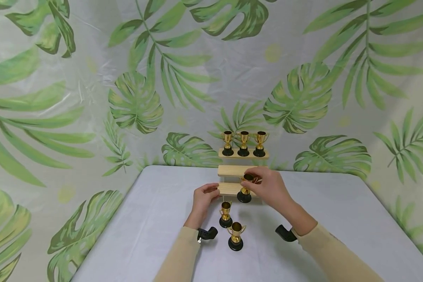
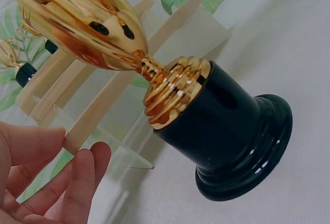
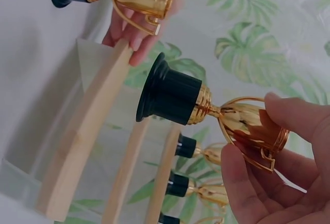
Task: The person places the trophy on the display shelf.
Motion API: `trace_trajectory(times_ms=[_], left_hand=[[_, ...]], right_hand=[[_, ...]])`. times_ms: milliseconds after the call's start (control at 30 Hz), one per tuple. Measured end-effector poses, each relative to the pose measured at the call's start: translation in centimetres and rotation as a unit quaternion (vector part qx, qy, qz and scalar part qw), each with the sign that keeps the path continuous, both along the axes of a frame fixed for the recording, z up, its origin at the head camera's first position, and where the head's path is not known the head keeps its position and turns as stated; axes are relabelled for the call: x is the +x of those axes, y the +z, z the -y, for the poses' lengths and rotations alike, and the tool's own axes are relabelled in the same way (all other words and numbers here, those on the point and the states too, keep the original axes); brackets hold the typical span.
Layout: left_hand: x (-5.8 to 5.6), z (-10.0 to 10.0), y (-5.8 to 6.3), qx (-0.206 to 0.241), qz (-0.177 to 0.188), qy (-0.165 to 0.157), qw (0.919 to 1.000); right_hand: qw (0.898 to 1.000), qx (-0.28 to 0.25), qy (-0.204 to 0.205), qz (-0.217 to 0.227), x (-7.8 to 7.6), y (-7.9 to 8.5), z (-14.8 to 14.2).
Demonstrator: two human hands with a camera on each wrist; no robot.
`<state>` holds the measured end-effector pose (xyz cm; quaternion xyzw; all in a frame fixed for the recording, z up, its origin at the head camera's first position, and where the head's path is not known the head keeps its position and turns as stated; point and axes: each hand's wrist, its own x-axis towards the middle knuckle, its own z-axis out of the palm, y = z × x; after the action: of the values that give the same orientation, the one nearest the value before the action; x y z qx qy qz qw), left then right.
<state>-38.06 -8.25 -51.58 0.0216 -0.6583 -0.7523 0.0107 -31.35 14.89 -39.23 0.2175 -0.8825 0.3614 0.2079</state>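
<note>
My right hand (image 1: 270, 188) holds a small gold trophy cup (image 3: 250, 123) with a black base by its bowl and handles. In the head view that trophy overlaps the lower shelves of a three-tier display stand (image 1: 229, 188). With thumb and fingertips, my left hand (image 1: 203, 200) pinches the left end of the stand's lowest wooden shelf (image 2: 98, 113). Three trophies (image 1: 244, 143) stand upright in a row on the top shelf. Two more trophies stand on the table in front of the stand, one nearer the left hand (image 1: 226, 215) and one closer to me (image 1: 235, 237).
A white cloth covers the table (image 1: 155, 235). Behind it hangs a leaf-patterned curtain (image 1: 183, 117). The stand's side panels (image 3: 95, 62) look clear or frosted. Black wrist devices sit at both cuffs, the left one (image 1: 208, 234) beside the nearest trophy.
</note>
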Motion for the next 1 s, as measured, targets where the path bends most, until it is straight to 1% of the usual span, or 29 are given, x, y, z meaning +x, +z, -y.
trace_trajectory(times_ms=[133, 167, 333, 367, 400, 500, 667, 833, 1000], left_hand=[[0.1, 0.0, 0.0, 0.01, -0.005, -0.003, 0.9999], [0.4, 0.0, 0.3, 0.009, -0.005, -0.005, 0.9999], [0.4, 0.0, 0.3, 0.011, -0.006, -0.004, 0.9999], [0.4, 0.0, 0.3, 0.013, -0.007, -0.004, 0.9999], [0.1, 0.0, -0.1, 0.018, -0.008, -0.003, 0.9998], [0.1, 0.0, -0.1, 0.021, -0.006, -0.002, 0.9998], [0.1, 0.0, -0.2, 0.021, -0.008, -0.003, 0.9997], [0.0, 0.1, -0.3, 0.022, -0.01, -0.004, 0.9997], [0.0, 0.1, -0.3, 0.023, -0.005, -0.003, 0.9997]], right_hand=[[1.0, -0.002, 0.003, -0.005, -0.2, 0.4, 0.1], [1.0, -0.002, 0.002, -0.004, -0.3, 0.6, 0.1], [1.0, -0.001, -0.002, 0.005, -0.6, 1.1, 0.2], [1.0, -0.001, -0.002, 0.003, -0.7, 1.2, 0.3], [1.0, -0.001, -0.002, 0.001, -0.8, 1.3, 0.3], [1.0, -0.003, 0.002, -0.01, -0.9, 1.6, 0.4], [1.0, -0.006, 0.01, -0.015, -1.2, 2.2, 0.6], [1.0, -0.007, 0.007, -0.019, -1.5, 2.6, 0.7], [1.0, 0.0, -0.004, -0.021, -1.9, 2.8, 0.8]])
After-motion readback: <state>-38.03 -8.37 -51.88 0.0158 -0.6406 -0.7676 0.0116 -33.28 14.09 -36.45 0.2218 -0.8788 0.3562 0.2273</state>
